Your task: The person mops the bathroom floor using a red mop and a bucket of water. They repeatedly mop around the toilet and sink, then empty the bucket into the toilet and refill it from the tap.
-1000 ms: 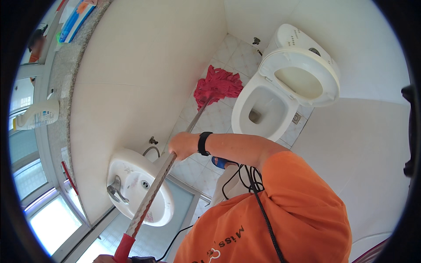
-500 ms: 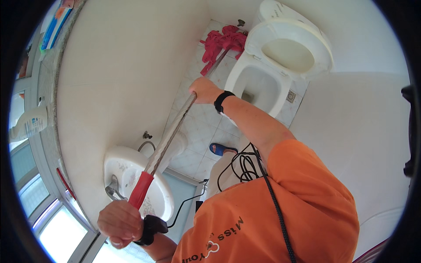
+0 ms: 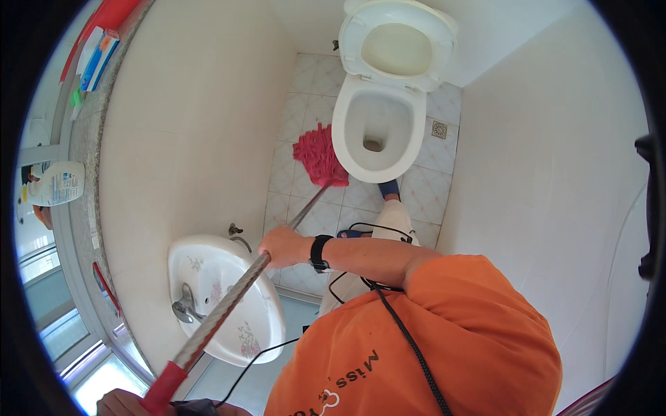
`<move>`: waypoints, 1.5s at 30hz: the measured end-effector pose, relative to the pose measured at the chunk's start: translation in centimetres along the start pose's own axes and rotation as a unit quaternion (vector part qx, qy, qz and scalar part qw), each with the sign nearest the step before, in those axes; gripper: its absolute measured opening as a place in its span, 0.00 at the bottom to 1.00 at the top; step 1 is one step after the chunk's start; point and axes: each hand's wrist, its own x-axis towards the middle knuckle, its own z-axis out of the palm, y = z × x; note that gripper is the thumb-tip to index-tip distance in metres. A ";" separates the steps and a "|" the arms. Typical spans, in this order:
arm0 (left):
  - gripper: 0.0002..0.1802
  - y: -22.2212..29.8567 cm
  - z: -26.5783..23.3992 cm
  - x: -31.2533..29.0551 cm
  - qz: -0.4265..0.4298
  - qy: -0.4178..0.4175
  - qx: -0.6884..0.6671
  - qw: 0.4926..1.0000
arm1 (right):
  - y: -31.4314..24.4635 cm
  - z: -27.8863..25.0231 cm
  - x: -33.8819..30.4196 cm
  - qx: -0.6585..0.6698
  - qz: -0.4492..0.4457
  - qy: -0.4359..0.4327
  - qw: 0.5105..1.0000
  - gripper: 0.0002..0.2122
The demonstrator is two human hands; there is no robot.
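A mop with a twisted metallic pole point(image 3: 227, 308) slants from the lower left up to its red strip head point(image 3: 320, 154), which lies on the tiles beside the toilet point(image 3: 348, 158). My right hand point(image 3: 283, 248), a black watch at its wrist, is closed around the middle of the pole. At the lower left, my left hand point(image 3: 119, 402) is wrapped about the red grip point(image 3: 165, 387) at the pole's upper end. The picture's edge cuts off part of that hand. Beneath the pole is a white washbasin point(image 3: 267, 326) with a metal tap.
The toilet's lid and seat stand raised. A square floor drain point(image 3: 439, 130) is right of it. Blue slippers point(image 3: 390, 188) are on my feet. Black cables point(image 3: 378, 286) hang across my body. Along the left, a stone ledge point(image 3: 97, 139) carries a white bottle point(image 3: 64, 182).
The mop head has come nearer, from the back corner to the floor left of the toilet, and is spread out more. Both hands have drawn the pole back toward the lower left.
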 end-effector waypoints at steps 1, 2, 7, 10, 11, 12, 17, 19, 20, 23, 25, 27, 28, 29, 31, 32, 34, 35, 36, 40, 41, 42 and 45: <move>0.14 1.0 -1.5 0.3 -0.024 0.023 0.028 0.999 | -0.3 0.1 -0.5 0.005 0.005 -0.011 1.000 0.10; 0.13 2.0 -2.9 0.9 -0.062 0.062 0.070 0.994 | -0.6 0.2 -0.9 0.012 0.009 -0.027 1.000 0.10; 0.13 3.6 -5.6 0.8 -0.124 0.090 0.009 0.988 | -0.8 0.4 -3.0 0.018 0.024 -0.065 0.997 0.10; 0.15 2.0 -4.8 -0.5 -0.103 0.094 -0.011 0.990 | 0.4 0.5 -4.4 -0.014 0.023 -0.078 0.997 0.10; 0.17 1.4 -4.5 -1.2 -0.080 0.130 0.006 0.988 | 1.0 0.5 -5.0 -0.032 0.022 -0.083 0.996 0.10; 0.18 0.9 -4.1 -1.9 -0.084 0.159 0.004 0.984 | 1.7 0.3 -5.6 -0.052 0.021 -0.087 0.995 0.10; 0.18 -2.2 -3.2 -7.0 -0.091 0.199 -0.005 0.976 | 4.7 -1.6 -9.2 -0.102 0.053 -0.112 0.987 0.10; 0.19 -3.8 -2.5 -9.5 -0.081 0.234 0.025 0.969 | 5.7 -2.7 -10.9 -0.123 0.063 -0.131 0.982 0.09; 0.19 -4.6 -2.0 -10.7 -0.082 0.247 0.021 0.965 | 6.3 -3.5 -11.6 -0.132 0.069 -0.144 0.978 0.09; 0.18 -7.0 0.2 -13.2 -0.088 0.259 -0.007 0.962 | 8.7 -6.0 -13.6 -0.152 0.084 -0.149 0.974 0.09; 0.18 -9.0 2.2 -14.1 -0.098 0.255 -0.048 0.961 | 10.7 -8.0 -15.1 -0.173 0.097 -0.148 0.969 0.08; 0.18 -11.4 4.9 -14.1 -0.111 0.250 -0.077 0.959 | 12.8 -10.3 -16.6 -0.194 0.103 -0.130 0.967 0.07; 0.18 -12.8 6.5 -13.9 -0.120 0.248 -0.093 0.957 | 14.0 -11.8 -17.5 -0.220 0.090 -0.106 0.965 0.07; 0.18 -14.2 8.1 -13.6 -0.123 0.238 -0.100 0.958 | 15.3 -13.5 -18.4 -0.243 0.078 -0.081 0.964 0.07; 0.18 -17.1 11.6 -12.5 -0.130 0.205 -0.139 0.960 | 17.7 -17.3 -20.4 -0.293 0.085 -0.042 0.951 0.06; 0.18 -18.4 13.2 -11.7 -0.145 0.166 -0.150 0.964 | 18.8 -19.3 -21.5 -0.310 0.098 -0.021 0.946 0.06; 0.17 -20.8 16.4 -10.1 -0.124 0.122 -0.102 0.979 | 20.2 -22.7 -23.1 -0.315 0.116 0.036 0.941 0.05; 0.16 -21.2 17.5 -8.8 -0.115 0.076 -0.106 0.985 | 20.6 -23.8 -23.8 -0.300 0.118 0.071 0.944 0.05; 0.16 -21.5 18.5 -7.4 -0.109 0.018 -0.104 0.988 | 20.8 -24.6 -24.6 -0.285 0.106 0.117 0.945 0.04; 0.15 -20.5 22.3 -2.6 -0.096 -0.169 -0.088 0.977 | 19.6 -24.5 -26.5 -0.198 0.058 0.298 0.932 0.05; 0.14 -20.1 23.1 -1.8 -0.094 -0.212 -0.078 0.970 | 19.0 -24.0 -26.7 -0.177 0.021 0.334 0.926 0.05; 0.14 -19.9 23.3 -0.4 -0.052 -0.307 -0.116 0.943 | 18.2 -23.4 -26.8 -0.156 0.009 0.360 0.920 0.05; 0.14 -19.1 23.2 2.2 -0.015 -0.451 -0.225 0.864 | 15.4 -21.5 -25.9 -0.103 -0.033 0.436 0.894 0.07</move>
